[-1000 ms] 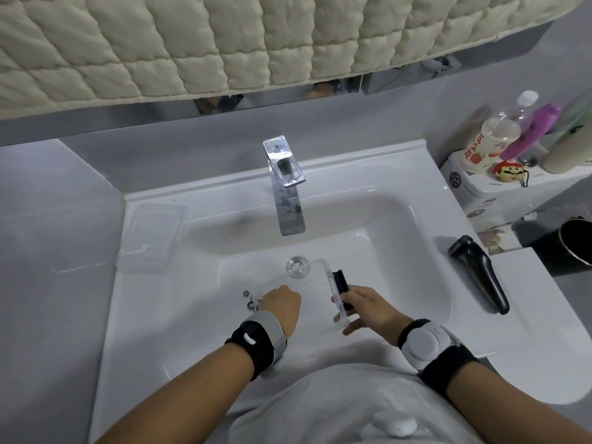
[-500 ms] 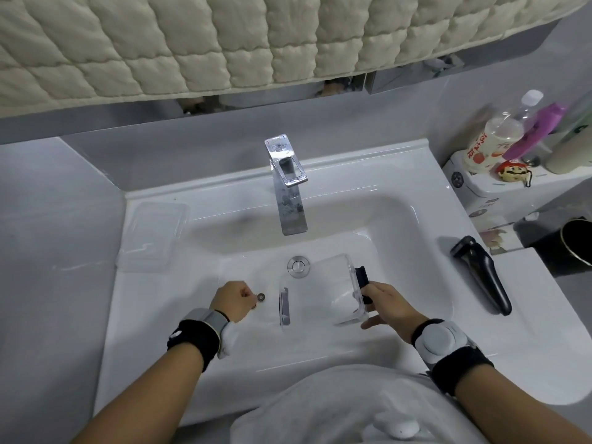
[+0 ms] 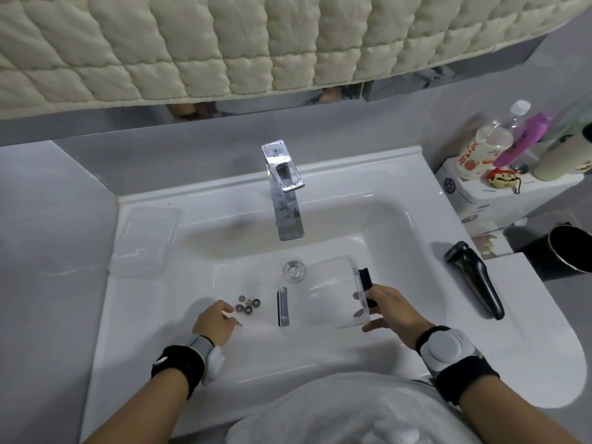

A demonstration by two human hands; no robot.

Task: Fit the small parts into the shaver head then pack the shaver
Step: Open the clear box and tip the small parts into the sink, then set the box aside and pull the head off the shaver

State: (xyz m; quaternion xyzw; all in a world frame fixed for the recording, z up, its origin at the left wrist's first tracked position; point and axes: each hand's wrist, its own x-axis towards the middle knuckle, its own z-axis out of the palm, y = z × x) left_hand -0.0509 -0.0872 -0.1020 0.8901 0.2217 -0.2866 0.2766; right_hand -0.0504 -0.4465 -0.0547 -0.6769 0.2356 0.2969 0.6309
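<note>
Single head-worn wide-angle view, steeply down and forward, close over the white sink [image 3: 480,363] and both forearms.

Both bare forearms reached forward from the lower edge of view, each with a black band at the wrist. Left hand [image 3: 214,323] was low and palm-down, fingers curled loosely inward, fingertips [image 3: 228,310] pointing forward and to the right; whether anything was pinched could not be told. Right hand [image 3: 389,307] sat further forward, thumb and fingers closed in a grip, knuckles up, wrist bent slightly inward.
</note>
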